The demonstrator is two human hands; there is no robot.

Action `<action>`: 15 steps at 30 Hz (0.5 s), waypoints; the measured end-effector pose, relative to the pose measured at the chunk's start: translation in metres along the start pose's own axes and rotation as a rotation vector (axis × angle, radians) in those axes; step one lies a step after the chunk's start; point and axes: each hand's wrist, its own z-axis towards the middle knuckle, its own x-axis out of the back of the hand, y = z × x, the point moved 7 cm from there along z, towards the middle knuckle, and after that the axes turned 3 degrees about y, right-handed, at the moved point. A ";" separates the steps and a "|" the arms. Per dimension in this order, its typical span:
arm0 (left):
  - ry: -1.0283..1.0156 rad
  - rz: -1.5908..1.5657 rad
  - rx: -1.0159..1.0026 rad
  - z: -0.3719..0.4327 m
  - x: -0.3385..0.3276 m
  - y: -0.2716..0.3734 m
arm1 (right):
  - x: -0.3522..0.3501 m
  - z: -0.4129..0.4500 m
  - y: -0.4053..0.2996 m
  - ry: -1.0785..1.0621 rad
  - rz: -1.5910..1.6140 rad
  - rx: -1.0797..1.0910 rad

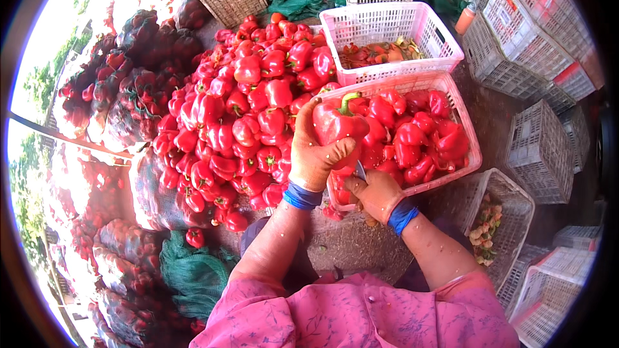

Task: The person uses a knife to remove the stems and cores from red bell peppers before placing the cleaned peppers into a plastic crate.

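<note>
A large red bell pepper (338, 123) with a green stem sits in my left hand (314, 154), thumb across its front. My right hand (378, 193) grips a small knife (360, 170), its blade pointing up close to the pepper's underside; the handle is mostly hidden by my fingers. Both hands wear orange work gloves with blue bands at the wrists. Beneath and beyond them stands a pink plastic crate (471, 130) holding several red peppers (411, 140). A big heap of whole red bell peppers (242, 121) lies to the left of my hands.
Behind the pink crate, another crate (387, 14) holds pepper scraps. At right, a tilted crate (524, 222) contains pale cores. Stacked crates (527, 34) line the right side. Filled mesh sacks (140, 92) crowd the left. Green netting (193, 270) lies at lower left.
</note>
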 end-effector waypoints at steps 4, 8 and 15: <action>0.158 -0.365 0.131 0.010 0.016 -0.012 | -0.013 0.008 0.021 0.094 -0.178 0.071; 0.135 -0.040 -0.058 0.023 0.026 -0.003 | 0.011 0.010 0.037 0.343 0.246 -0.055; -0.006 0.656 -0.281 0.004 0.009 -0.022 | 0.071 0.014 -0.036 0.604 0.519 0.420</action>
